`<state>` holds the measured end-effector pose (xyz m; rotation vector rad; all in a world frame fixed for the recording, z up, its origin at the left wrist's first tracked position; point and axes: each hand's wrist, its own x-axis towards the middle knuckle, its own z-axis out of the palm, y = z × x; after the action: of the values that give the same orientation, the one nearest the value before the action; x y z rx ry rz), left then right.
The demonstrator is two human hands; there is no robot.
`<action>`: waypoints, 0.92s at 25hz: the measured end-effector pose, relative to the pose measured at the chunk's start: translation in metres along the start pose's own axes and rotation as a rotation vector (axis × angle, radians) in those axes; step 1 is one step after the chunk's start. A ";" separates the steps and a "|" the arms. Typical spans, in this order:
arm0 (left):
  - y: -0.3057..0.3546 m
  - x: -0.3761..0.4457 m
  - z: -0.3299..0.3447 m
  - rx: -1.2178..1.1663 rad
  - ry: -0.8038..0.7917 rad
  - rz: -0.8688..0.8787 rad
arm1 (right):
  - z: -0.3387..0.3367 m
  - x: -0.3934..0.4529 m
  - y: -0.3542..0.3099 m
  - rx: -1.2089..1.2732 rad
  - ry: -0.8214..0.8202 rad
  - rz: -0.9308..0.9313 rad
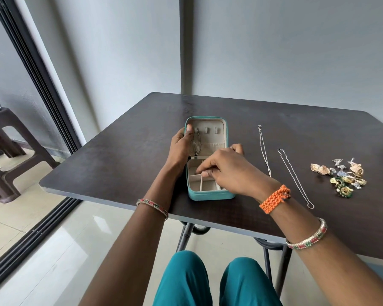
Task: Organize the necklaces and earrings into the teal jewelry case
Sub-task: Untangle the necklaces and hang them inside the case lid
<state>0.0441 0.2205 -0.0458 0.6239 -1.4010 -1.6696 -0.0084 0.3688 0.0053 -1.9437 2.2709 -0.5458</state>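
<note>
Near the counter's (124, 155) front edge the teal jewelry case (209, 195) lies open; the left hand (180, 143) grips its lid, where one chain (196, 142) hangs, while right hand (224, 168) fingers pinch inside the tray, contents hidden. Two necklaces (294, 176) and the earrings (343, 175) wait rightward, probably next for hooking.

Open teal case (210, 195), chains (294, 175), earrings (341, 175) beside.

One open teal case (208, 196), three necklaces (294, 177), one earring pile (341, 176), two hands (228, 171)
</note>
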 end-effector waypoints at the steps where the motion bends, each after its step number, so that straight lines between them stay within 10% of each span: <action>1: 0.001 -0.001 0.000 0.000 0.003 0.004 | 0.000 -0.002 -0.002 -0.013 0.008 -0.001; 6: 0.002 -0.002 0.000 0.035 -0.003 0.012 | 0.004 -0.018 -0.018 -0.112 0.293 0.095; 23: 0.022 -0.088 -0.045 0.796 -0.279 0.134 | 0.008 -0.012 -0.027 -0.124 0.079 0.302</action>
<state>0.1321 0.2703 -0.0482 0.7153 -2.2803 -1.0778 0.0216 0.3755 0.0046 -1.6045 2.6394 -0.4625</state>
